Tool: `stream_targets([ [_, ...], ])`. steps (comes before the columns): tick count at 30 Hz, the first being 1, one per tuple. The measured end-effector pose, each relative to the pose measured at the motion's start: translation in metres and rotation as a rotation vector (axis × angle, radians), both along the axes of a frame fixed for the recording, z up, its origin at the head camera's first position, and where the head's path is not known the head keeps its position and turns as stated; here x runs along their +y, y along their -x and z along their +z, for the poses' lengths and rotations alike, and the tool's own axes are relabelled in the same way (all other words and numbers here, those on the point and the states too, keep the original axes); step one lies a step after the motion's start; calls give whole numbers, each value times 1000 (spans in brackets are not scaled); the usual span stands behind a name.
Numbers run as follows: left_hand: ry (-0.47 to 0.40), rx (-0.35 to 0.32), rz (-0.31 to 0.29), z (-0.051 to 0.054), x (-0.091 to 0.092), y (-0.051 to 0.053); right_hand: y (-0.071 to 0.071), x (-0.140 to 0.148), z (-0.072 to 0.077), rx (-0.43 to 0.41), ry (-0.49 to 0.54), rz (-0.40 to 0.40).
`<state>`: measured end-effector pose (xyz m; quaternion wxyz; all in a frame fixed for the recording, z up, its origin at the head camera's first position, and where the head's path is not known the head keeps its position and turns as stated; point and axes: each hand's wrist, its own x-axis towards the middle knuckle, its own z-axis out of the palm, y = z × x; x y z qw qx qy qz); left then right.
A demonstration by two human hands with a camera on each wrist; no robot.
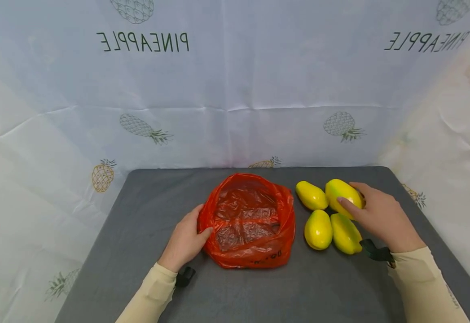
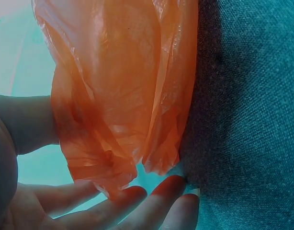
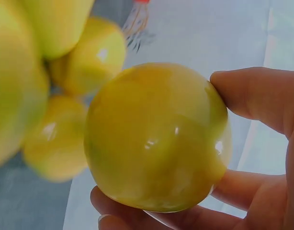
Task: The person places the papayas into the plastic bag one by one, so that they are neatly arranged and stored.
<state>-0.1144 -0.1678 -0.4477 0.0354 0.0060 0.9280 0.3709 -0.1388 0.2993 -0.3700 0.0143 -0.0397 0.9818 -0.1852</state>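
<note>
Head view: the yellow fruit (image 1: 341, 195) sits between the right hand's (image 1: 384, 220) thumb and fingers, which curl round and pinch it. Its long axis runs from far left to near right; the right wrist view shows it nearly end-on, as a round outline. Which end is narrower, I cannot tell. Around it lie 3 other fruits (image 1: 318, 231), 1 to its left and 2 on the near side, crowding it. Further left on the grey surface (image 1: 259, 296), a red bag (image 1: 247, 258) gapes open; the left hand (image 1: 184, 237) holds its left rim between thumb and fingers.
</note>
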Motion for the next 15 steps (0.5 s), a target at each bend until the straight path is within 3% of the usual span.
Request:
stream_targets([
  [15, -4, 25, -4, -1, 0, 0, 33, -90, 5, 52, 46, 142],
])
